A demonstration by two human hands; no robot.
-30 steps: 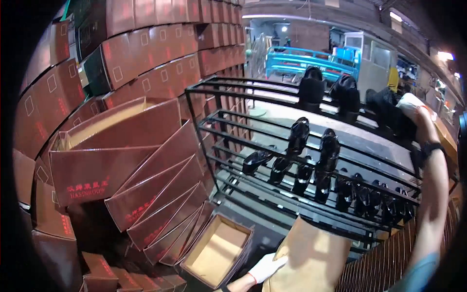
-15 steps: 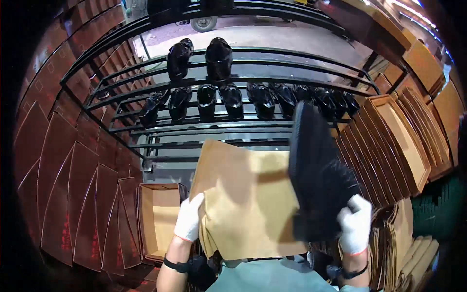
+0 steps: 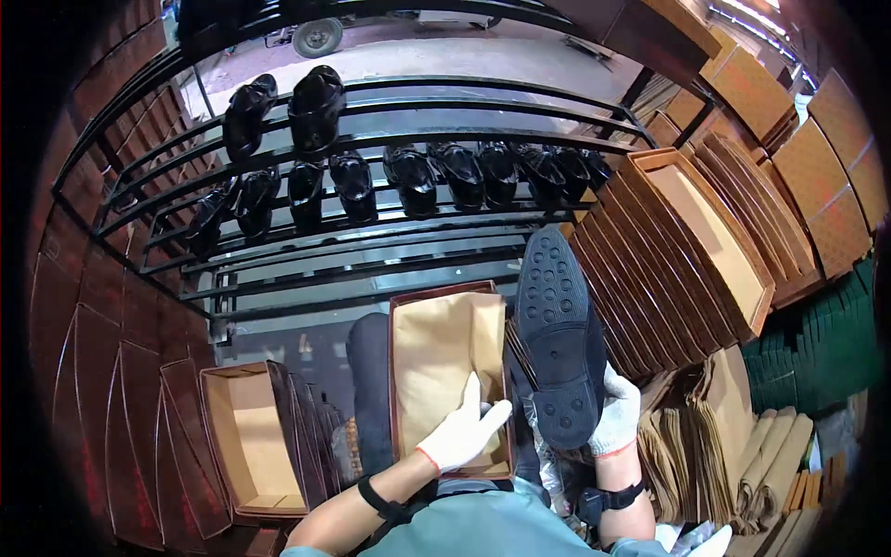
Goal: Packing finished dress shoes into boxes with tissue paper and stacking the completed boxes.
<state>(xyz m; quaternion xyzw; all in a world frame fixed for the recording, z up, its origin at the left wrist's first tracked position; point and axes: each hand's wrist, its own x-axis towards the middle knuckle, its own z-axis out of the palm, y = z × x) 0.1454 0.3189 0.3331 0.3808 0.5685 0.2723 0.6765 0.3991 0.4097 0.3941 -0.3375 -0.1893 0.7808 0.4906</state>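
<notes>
The left forearm [image 3: 334, 516] angles inward to the gloved left hand [image 3: 464, 431], palm down with 2 digits [image 3: 472, 394] spread apart. The right forearm [image 3: 624, 527] points nearly straight ahead; the gloved right hand [image 3: 617, 414] curls in a grip, partly hidden.

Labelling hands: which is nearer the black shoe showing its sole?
Right: white-gloved right hand holds the shoe; white-gloved left hand is left of it, over a brown paper-lined box.

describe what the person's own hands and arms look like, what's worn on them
The left hand and right hand wear matching white gloves, each with a reddish edge at the cuff. Beyond each glove is a black wrist strap carrying a bulkier dark piece. The top is pale blue-green, its sleeves ending short of the straps.
</notes>
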